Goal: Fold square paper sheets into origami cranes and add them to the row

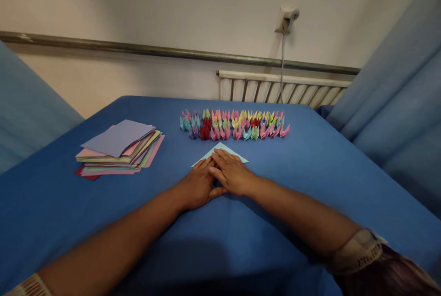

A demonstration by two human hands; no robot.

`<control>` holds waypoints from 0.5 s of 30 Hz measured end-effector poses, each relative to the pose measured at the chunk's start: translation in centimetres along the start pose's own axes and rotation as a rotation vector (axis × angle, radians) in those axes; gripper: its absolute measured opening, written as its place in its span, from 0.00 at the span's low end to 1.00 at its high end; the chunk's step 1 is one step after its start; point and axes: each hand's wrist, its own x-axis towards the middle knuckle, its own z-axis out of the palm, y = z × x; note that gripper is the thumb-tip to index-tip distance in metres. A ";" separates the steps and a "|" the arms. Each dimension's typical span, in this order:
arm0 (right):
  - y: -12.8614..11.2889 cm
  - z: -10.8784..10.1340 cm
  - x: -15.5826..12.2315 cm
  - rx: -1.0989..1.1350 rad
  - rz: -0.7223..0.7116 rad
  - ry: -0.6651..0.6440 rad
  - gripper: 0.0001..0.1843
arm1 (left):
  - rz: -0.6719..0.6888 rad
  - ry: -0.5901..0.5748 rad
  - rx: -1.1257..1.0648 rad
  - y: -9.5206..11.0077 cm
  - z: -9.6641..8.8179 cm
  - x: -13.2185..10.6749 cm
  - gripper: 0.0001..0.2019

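A pale blue-green sheet of paper (237,156), folded into a triangle, lies flat on the blue table with its point away from me. Both hands rest on its near part and hide much of it. My left hand (197,188) lies flat, fingers stretched toward the paper's middle. Over its fingertips lies my right hand (234,173), also flat with fingers extended. Neither hand grips anything. Just beyond the paper stand several rows of small folded paper figures (225,130) in pink, red, yellow, green, blue and purple.
A stack of coloured paper sheets (117,142), purple on top, sits on the left of the blue-covered table (296,181). Behind the table are a wall rail (155,50), a radiator (268,89) and a socket with a cord (285,20). Blue curtains (396,93) hang at both sides.
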 end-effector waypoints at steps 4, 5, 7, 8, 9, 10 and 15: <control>-0.8 0.4 0.7 0.012 0.077 -0.047 0.38 | 0.011 -0.043 -0.024 -0.2 -0.2 0.1 0.36; -0.6 0.4 0.3 0.001 0.084 -0.044 0.39 | -0.014 -0.064 -0.020 -0.2 -0.2 0.1 0.37; 0.0 0.3 -1.0 -0.038 0.120 -0.034 0.42 | -0.063 -0.127 -0.003 -0.3 -0.2 0.1 0.40; 0.5 0.2 -1.8 -0.064 0.145 -0.038 0.43 | -0.079 -0.159 0.006 -0.3 -0.2 0.1 0.41; 1.0 0.1 -2.5 -0.092 0.170 -0.037 0.43 | -0.088 -0.184 0.014 -0.3 -0.2 0.1 0.41; 1.5 -0.1 -3.1 -0.121 0.214 -0.024 0.43 | -0.091 -0.201 0.018 -0.4 -0.2 0.1 0.41; 3.8 -0.8 -3.3 -0.152 0.384 0.078 0.35 | -0.122 -0.163 -0.031 -0.8 -0.4 0.3 0.39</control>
